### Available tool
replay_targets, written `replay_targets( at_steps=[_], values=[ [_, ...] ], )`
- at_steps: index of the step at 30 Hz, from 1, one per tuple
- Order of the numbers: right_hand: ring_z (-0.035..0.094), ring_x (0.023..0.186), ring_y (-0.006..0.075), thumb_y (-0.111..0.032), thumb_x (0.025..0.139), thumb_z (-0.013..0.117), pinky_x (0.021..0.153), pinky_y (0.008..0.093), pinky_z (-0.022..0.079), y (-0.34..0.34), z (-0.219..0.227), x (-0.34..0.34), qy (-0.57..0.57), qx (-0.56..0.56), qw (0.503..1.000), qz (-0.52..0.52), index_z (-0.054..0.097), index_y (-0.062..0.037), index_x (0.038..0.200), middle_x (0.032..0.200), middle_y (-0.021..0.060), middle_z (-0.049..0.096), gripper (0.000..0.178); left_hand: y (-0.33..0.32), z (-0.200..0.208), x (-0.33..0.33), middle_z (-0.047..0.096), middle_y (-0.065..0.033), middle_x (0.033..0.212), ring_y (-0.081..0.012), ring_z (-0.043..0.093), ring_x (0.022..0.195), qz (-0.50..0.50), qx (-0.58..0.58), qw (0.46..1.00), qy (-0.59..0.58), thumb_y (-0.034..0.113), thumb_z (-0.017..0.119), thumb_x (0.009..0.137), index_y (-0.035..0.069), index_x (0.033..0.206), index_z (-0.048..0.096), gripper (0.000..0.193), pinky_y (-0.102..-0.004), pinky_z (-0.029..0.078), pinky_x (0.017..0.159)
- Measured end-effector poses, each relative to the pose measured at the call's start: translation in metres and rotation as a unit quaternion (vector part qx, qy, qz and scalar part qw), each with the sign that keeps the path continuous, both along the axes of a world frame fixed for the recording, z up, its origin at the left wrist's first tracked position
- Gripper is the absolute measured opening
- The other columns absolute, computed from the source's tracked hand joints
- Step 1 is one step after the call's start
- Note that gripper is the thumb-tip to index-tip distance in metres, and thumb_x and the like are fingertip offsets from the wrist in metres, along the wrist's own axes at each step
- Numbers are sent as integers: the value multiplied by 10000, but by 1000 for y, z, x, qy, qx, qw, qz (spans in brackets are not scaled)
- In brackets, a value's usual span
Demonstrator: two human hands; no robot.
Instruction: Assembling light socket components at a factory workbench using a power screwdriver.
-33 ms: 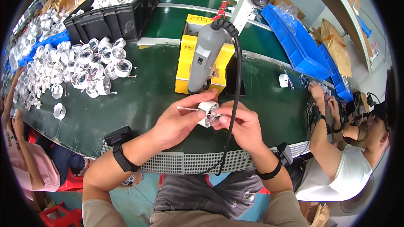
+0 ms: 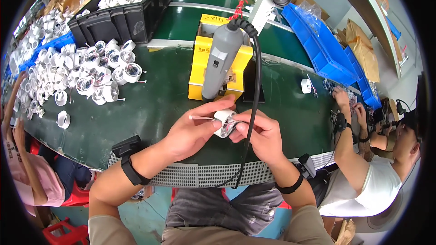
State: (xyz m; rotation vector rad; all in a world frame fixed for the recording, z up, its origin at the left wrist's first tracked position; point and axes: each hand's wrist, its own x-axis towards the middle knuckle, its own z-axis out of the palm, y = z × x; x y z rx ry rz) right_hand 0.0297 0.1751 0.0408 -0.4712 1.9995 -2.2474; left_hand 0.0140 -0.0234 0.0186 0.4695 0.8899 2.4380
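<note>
Between my two hands, above the green bench, is a white round plastic housing with thin wires at its opening. My left hand grips the housing from the left, thumb on its near side. A white wire with a small connector sticks out leftward over that hand. Fingers of my right hand are pinched at the housing's open right side, on wires there; their tips partly hide the inside. Just beyond my hands, a grey corded power screwdriver leans in a yellow stand.
A black cable hangs past my right hand. White housings pile up at the left, below a black bin. One wired housing lies at the right, near blue trays. Co-workers sit on both sides.
My right fingertips have shifted slightly at the housing's opening and curl in more. My left hand keeps its grip on the housing.
</note>
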Motion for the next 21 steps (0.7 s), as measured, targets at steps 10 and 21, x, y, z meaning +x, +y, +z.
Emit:
replay_targets(
  at_steps=[10,21],
  values=[
    [639,809,134,40,736,772,702,256,517,-7,-3,12,179,154,964,-123,682,33,919,914,92,668,204,6,6,7,357,-155,1480,-277,384,1344,-29,20,999,23,56,464,937,5,1423,353,502,-441,290,1112],
    [619,824,118,20,810,719,723,262,532,-11,-16,-5,121,37,988,-93,489,-17,827,946,74,617,234,14,10,12,478,-81,1322,-162,466,1217,22,-221,965,141,130,492,985,56,1473,241,554,-350,422,1020]
  ],
)
